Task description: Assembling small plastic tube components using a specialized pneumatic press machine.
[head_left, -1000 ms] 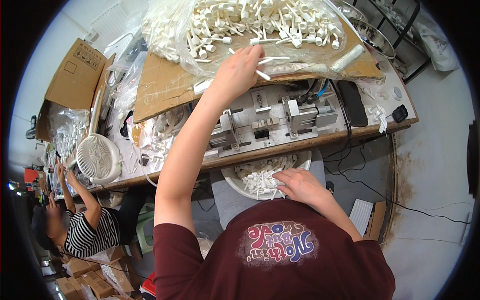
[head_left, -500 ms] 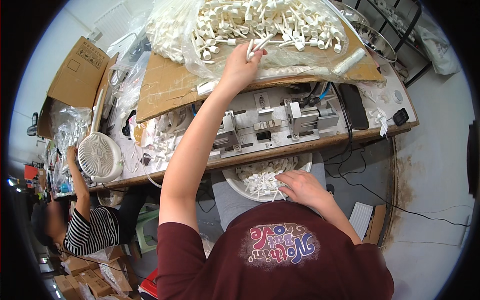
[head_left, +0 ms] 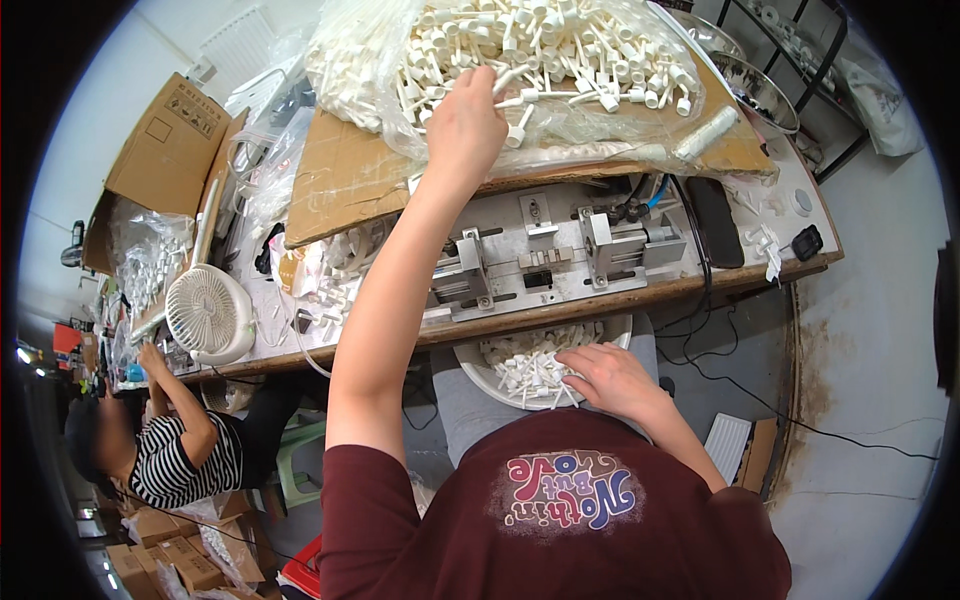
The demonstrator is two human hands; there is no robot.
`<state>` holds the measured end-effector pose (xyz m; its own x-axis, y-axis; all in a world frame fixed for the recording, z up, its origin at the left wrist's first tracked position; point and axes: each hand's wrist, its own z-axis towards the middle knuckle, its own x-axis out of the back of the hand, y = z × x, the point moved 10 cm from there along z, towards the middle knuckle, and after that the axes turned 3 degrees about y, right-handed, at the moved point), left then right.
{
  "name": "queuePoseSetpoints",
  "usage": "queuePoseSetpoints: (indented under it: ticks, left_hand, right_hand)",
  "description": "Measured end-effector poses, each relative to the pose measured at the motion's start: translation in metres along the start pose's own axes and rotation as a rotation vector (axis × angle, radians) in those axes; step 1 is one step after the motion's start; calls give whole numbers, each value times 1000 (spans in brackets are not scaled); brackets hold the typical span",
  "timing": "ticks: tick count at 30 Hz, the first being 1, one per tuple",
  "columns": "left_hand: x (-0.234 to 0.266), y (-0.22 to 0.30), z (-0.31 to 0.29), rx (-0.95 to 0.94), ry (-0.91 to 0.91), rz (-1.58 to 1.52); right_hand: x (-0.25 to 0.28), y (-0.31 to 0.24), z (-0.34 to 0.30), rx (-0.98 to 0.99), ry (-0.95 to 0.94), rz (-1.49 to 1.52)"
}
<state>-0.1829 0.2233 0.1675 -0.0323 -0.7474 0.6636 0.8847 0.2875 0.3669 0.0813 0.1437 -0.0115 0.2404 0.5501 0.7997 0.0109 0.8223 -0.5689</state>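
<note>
Over the near edge of a large heap of white plastic pieces (head_left: 560, 45), each a thin stem with a round cup-like head, my left hand (head_left: 467, 125) reaches with curled fingers. White stems stick out at its fingertips; how many it holds is hidden by the hand. The heap lies in a clear plastic bag (head_left: 590, 135) on a cardboard sheet (head_left: 335, 185). In my lap sits a white bowl (head_left: 487, 381) of similar white pieces (head_left: 530, 370). My right hand (head_left: 615, 380) rests at its right side, fingers stretched over the pieces.
A metal fixture (head_left: 540, 260) stands between cardboard and table edge. A phone (head_left: 715, 222), cables (head_left: 697, 290) and a small black box (head_left: 806, 240) lie to its right. At left are a white fan (head_left: 208, 313) and another person (head_left: 185, 455) working.
My left hand has moved slightly left and turned, its back now covering most of the stems it showed before. My right hand stays at the bowl. The other person's arm has lowered.
</note>
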Motion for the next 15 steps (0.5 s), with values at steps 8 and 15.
queuePoseSetpoints:
  ticks: [8,15]
  left_hand:
    - [-67,-3,9,36,-426,278]
    - [-84,-1,7,-1,-558,62]
  right_hand:
    - [-10,9,-10,-66,-78,-21]
    - [-11,14,-14,-71,-67,-48]
